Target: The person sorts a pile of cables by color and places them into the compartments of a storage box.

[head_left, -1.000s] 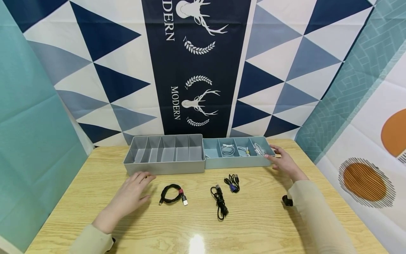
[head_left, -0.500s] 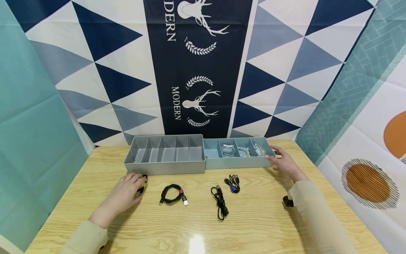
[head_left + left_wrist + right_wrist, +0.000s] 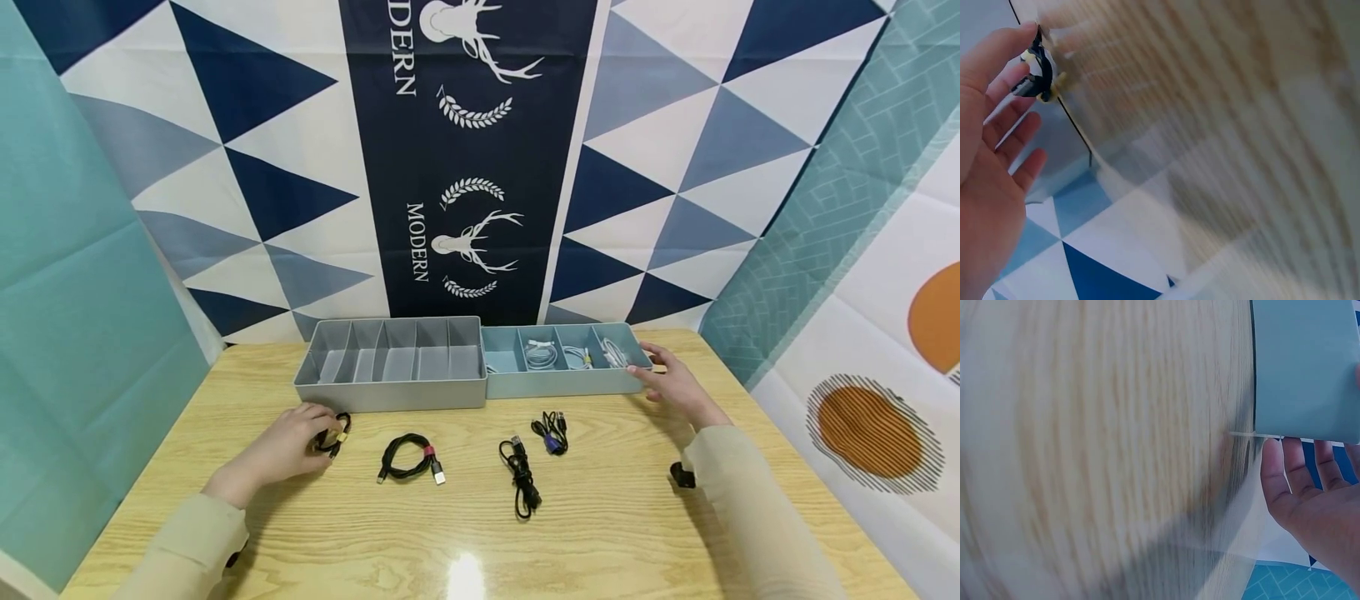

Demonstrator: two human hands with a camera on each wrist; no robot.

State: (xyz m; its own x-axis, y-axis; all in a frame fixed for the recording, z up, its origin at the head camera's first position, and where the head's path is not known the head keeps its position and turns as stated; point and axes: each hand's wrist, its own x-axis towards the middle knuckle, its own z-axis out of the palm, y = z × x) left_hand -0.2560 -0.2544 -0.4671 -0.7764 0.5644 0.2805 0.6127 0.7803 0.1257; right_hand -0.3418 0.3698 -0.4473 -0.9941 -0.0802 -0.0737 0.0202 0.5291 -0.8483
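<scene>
A coiled black cable (image 3: 343,420) with a yellow tie is pinched by my left hand (image 3: 283,454), in front of the grey divided box (image 3: 390,397). In the left wrist view the coil (image 3: 1044,75) shows between thumb and index finger, the other fingers spread loosely. My right hand (image 3: 677,390) rests at the right end of the light blue divided box (image 3: 562,385), thumb on the front corner. Seen from the right wrist, its fingers (image 3: 1296,465) lie along the box's end, lightly bent. Pale coiled cables (image 3: 540,356) lie inside several blue compartments.
On the wooden table (image 3: 375,550) lie a black cable with a red tie (image 3: 392,452), a bundled black cable (image 3: 521,477), and a smaller black cable with a blue connector (image 3: 553,442). Patterned cloth (image 3: 300,167) hangs behind the boxes.
My left hand moved left and down onto the black cable with the yellow tie, first covering it, now pinching it with more of the coil showing. My right hand stays at the blue box.
</scene>
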